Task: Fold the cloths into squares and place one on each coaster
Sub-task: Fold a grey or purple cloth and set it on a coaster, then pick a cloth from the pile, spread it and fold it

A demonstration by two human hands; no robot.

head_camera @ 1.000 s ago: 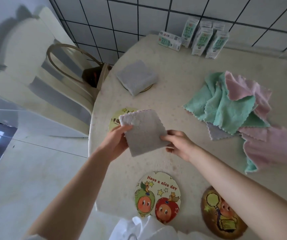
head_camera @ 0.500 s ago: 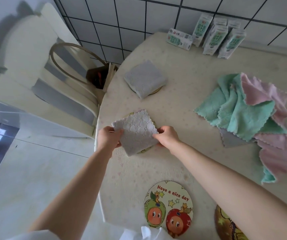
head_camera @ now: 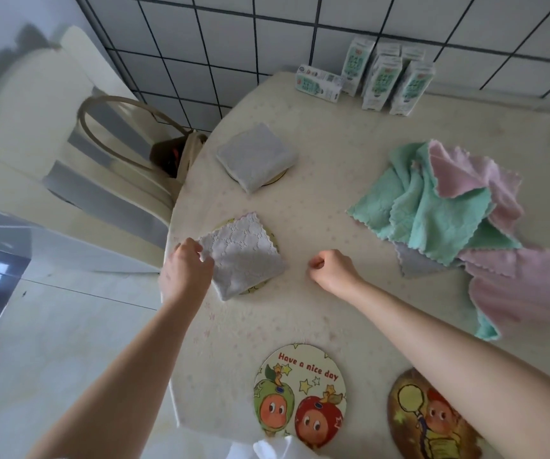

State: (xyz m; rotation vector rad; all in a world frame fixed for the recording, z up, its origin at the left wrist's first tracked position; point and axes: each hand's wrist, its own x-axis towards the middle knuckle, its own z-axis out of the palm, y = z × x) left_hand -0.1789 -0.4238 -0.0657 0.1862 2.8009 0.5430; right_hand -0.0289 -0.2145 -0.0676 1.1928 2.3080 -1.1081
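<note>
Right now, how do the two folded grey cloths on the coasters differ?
The far grey cloth lies alone, with no hand on it; the near grey cloth has the left hand on its left corner. The far one shows a smooth face, the near one an embossed pattern and scalloped edges. The far one hides nearly all its coaster; the near one leaves more rim showing. Both are grey, folded square, and each sits on a round coaster.
</note>
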